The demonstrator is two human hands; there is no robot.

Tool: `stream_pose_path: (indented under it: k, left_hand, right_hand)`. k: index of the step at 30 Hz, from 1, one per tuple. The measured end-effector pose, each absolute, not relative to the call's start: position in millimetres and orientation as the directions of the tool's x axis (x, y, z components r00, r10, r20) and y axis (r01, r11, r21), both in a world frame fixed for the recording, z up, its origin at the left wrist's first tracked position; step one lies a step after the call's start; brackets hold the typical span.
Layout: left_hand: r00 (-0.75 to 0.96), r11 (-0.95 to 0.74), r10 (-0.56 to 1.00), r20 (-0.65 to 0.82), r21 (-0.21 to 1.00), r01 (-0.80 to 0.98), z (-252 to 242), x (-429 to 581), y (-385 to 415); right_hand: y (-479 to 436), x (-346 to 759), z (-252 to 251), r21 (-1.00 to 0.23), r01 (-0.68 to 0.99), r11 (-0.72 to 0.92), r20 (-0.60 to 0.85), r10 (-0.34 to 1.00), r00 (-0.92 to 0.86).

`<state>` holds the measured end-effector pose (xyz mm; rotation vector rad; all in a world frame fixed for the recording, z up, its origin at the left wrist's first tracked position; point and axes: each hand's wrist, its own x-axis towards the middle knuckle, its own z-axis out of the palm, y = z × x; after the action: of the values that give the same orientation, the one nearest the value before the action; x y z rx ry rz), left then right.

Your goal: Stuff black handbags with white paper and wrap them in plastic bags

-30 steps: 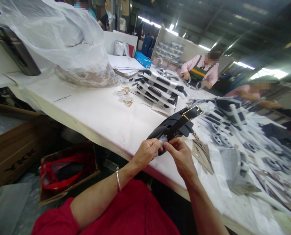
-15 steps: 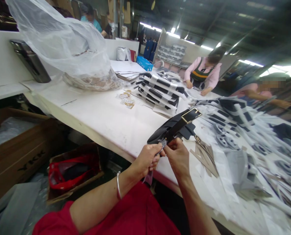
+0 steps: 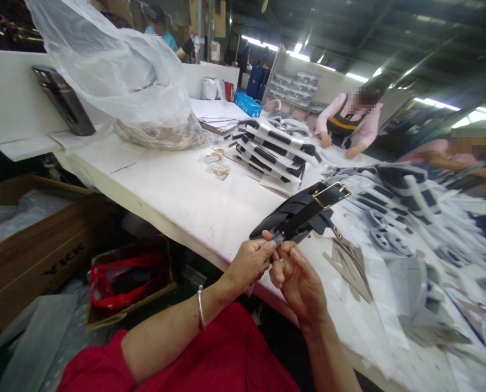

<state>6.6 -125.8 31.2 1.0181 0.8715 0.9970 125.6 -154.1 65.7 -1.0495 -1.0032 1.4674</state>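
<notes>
A black strap [image 3: 302,216] with a gold rectangular buckle [image 3: 331,196] slants up over a black leather piece [image 3: 273,215] near the table's front edge. My left hand [image 3: 251,262] is closed on the strap's lower end, where a small clear plastic wrap [image 3: 278,238] shows at the fingertips. Close against it on the right, my right hand [image 3: 300,277] has curled fingers turned partly upward, its thumb and fingertips by the same wrapped end. Whatever lies between the right fingertips is too small to make out.
On the white table [image 3: 165,188] are stacked wrapped straps [image 3: 273,149], small packets [image 3: 216,163], a plastic-covered bundle [image 3: 157,130] and brown strips [image 3: 349,267]. A dark flask [image 3: 65,103] leans at left. Cardboard boxes [image 3: 63,261] stand below. Across the table works a person in pink [image 3: 351,122].
My right hand has rolled so that its palm and curled fingers show more. The left hand keeps its hold at the strap's end. The whole view has shifted slightly.
</notes>
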Motion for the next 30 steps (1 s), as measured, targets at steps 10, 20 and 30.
stream_pose_path:
  k: [10, 20, 30]
  left_hand:
    - [0.206, -0.322, 0.941, 0.267, 0.894, 0.310, 28, -4, -120]
    - [0.194, -0.272, 0.955, 0.224, 0.923, 0.271, 29, -2, -119]
    - [0.512, 0.359, 0.845, -0.158, 0.876, -0.322, 40, -2, -116]
  right_hand:
    - [-156, 144, 126, -0.317, 0.816, 0.484, 0.476, 0.825, -0.304]
    - [-134, 145, 128, 0.167, 0.823, 0.543, 0.440, 0.706, -0.555]
    - [-143, 140, 115, 0.175, 0.826, 0.537, 0.516, 0.665, -0.541]
